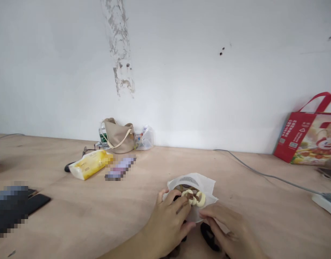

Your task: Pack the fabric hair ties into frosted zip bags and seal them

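A small white pouch [193, 180] lies on the wooden table [73, 223] near the front, with cream and brown hair ties [193, 197] bunched on top of it. My left hand [169, 223] rests on the pouch's left side, its fingers curled and touching the hair ties. The fingers of my right hand [232, 230] pinch the pouch's lower right edge. A black hair tie [208, 235] sits on the table between my two hands.
A yellow tissue pack [90, 164], a beige bag [119, 135] and a clear plastic bag [144, 138] sit near the wall. A red gift bag [308, 136] stands at right, with a grey cable [262, 175] running to a white power strip [325, 203]. Black phones [37, 201] lie at left.
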Demonstrator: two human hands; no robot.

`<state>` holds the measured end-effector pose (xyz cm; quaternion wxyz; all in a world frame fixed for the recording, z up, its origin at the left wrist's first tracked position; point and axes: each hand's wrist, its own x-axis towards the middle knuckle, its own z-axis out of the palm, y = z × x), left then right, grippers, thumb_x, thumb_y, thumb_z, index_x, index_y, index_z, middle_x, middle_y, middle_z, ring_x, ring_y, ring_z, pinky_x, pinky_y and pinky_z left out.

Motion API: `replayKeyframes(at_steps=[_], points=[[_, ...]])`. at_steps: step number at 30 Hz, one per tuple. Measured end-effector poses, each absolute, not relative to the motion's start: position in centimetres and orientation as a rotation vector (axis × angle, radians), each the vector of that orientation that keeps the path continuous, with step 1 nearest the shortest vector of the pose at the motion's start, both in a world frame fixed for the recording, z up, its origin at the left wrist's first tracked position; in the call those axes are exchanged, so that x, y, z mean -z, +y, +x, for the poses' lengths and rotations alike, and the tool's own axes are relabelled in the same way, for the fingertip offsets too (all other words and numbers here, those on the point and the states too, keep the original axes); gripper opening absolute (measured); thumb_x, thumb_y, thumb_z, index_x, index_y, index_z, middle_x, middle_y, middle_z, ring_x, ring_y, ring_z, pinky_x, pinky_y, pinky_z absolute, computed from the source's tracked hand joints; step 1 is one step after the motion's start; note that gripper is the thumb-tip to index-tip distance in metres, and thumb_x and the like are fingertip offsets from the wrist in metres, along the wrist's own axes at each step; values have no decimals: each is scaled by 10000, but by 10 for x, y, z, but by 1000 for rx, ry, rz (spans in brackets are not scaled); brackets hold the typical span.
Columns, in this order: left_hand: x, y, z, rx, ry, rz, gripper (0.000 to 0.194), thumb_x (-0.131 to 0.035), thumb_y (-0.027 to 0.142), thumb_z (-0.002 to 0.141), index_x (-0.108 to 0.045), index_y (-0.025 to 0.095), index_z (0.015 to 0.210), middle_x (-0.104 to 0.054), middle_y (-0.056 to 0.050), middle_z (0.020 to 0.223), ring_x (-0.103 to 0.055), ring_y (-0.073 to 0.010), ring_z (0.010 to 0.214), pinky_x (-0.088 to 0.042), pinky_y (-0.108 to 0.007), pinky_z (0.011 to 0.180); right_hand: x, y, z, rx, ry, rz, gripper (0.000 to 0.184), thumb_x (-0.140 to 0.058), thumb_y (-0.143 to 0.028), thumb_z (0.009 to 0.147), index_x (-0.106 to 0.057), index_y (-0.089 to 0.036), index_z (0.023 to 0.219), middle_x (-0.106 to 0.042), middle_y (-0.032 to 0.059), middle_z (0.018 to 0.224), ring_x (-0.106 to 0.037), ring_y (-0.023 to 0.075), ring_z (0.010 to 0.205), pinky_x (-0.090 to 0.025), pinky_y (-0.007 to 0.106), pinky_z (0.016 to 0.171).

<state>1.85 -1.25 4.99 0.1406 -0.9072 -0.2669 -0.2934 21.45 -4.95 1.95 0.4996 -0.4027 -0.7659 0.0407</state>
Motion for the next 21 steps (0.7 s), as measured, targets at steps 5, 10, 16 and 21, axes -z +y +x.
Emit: replayKeyframes(at_steps=[5,10,16,21], points=[[-45,-8,16,797,-767,-2631,183,-605,352,881,-621,235,1020,-665,-28,1118,-519,-253,1083,-313,-487,979,-22,-50,215,-169,-1755,-1013,183,-483,-177,886,-645,-260,874,-719,-13,796,-686,125,727,-543,190,696],[-44,5,12,1072,-739,-2501,180,-501,124,913,-635,233,962,-719,8,981,-581,-205,1022,-285,-440,1000,-29,-52,218,-15,-1862,-955,231,-487,-95,862,-610,-264,962,-718,-4,861,-677,139,802,-536,232,751],[-63,6,7,1150,-877,-2353,209,-462,86,906,-633,201,872,-732,-5,908,-628,-214,950,-288,-492,1004,-48,-60,225,308,-2240,-729,237,-511,-76,844,-601,-226,1004,-712,46,918,-648,167,832,-511,275,739],[-52,5,12,1157,-811,-2380,139,-546,155,885,-647,228,825,-727,24,876,-619,-190,961,-178,-518,1091,-44,-59,218,153,-2491,-737,527,-211,-423,1012,-547,-227,656,-552,-36,530,-474,94,474,-328,221,458]])
